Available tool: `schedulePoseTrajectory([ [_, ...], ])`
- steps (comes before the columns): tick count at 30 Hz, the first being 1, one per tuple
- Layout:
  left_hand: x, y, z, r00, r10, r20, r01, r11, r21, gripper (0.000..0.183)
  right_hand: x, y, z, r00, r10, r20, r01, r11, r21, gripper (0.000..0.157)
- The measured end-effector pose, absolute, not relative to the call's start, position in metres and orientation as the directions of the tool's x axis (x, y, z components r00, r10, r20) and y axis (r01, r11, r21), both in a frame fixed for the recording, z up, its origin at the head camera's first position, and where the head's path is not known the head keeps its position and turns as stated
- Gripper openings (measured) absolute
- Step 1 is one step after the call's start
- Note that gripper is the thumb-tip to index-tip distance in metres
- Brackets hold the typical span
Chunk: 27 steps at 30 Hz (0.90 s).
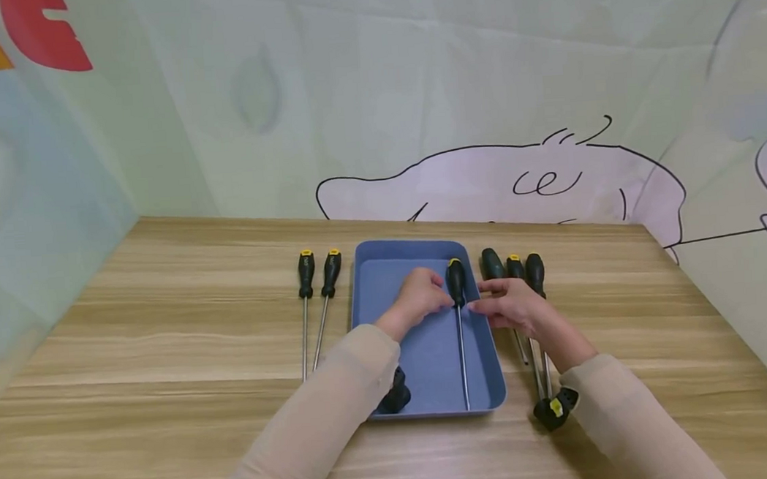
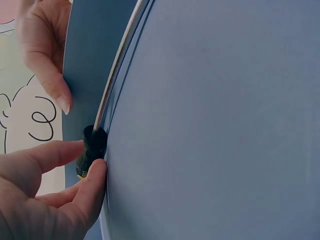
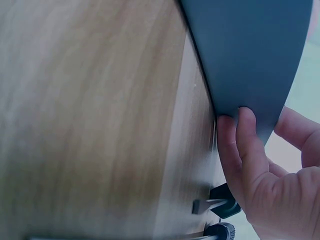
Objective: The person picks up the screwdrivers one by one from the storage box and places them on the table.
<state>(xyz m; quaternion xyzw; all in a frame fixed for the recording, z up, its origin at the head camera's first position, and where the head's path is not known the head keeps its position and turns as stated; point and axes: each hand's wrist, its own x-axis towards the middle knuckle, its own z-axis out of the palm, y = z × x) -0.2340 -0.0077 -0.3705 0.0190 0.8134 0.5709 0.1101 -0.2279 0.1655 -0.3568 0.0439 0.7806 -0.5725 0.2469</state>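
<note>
A screwdriver [image 1: 459, 323] with a black, yellow-tipped handle and a long metal shaft lies along the right side of a blue tray [image 1: 417, 248]. My left hand [image 1: 418, 296] reaches into the tray and pinches the lower part of that handle between thumb and finger; in the left wrist view the handle [image 2: 94, 145] is partly hidden by the fingertips. At the tray's right wall, my right hand [image 1: 509, 305] grips the side, thumb at the rim. Its fingers [image 3: 246, 130] press on the outer wall in the right wrist view.
Two long screwdrivers [image 1: 306, 273] lie left of the tray on the wooden table [image 1: 165, 333]. To its right lie three more screwdrivers [image 1: 535, 270], partly behind the right hand. Black devices [image 1: 555, 408] show beside both wrists. A printed curtain [image 1: 375, 108] hangs behind the table.
</note>
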Motion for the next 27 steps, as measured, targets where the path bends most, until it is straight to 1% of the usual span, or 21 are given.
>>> schedulePoseTrajectory([
  [3,-0.233,-0.005,-0.37,-0.978,0.149,-0.148,-0.083,0.371,0.925,0.034,-0.228,0.166,-0.357,-0.874,-0.218,-0.435,0.351,0.336,-0.874,0.061],
  [10,-0.229,0.002,-0.364,-0.972,0.179,-0.154,-0.065,0.425,0.903,0.035,-0.229,0.167,-0.357,-0.871,-0.222,-0.438,0.355,0.331,-0.874,0.061],
  [16,-0.228,0.008,-0.367,-0.976,0.195,-0.097,0.018,0.516,0.856,0.018,-0.228,0.168,-0.358,-0.872,-0.24,-0.427,0.346,0.315,-0.884,0.059],
  [19,-0.228,0.012,-0.369,-0.977,0.208,-0.04,0.096,0.606,0.79,0.015,-0.228,0.169,-0.358,-0.872,-0.244,-0.424,0.342,0.315,-0.885,0.059],
  [21,-0.228,0.015,-0.37,-0.977,0.214,-0.001,0.147,0.674,0.724,0.016,-0.228,0.169,-0.358,-0.874,-0.244,-0.421,0.338,0.32,-0.885,0.059],
  [24,-0.228,0.02,-0.371,-0.975,0.218,0.046,0.197,0.751,0.63,0.023,-0.228,0.169,-0.358,-0.875,-0.243,-0.419,0.334,0.323,-0.885,0.059],
  [27,-0.227,0.023,-0.371,-0.973,0.219,0.067,0.219,0.801,0.557,0.031,-0.228,0.169,-0.358,-0.874,-0.244,-0.42,0.335,0.323,-0.885,0.059],
])
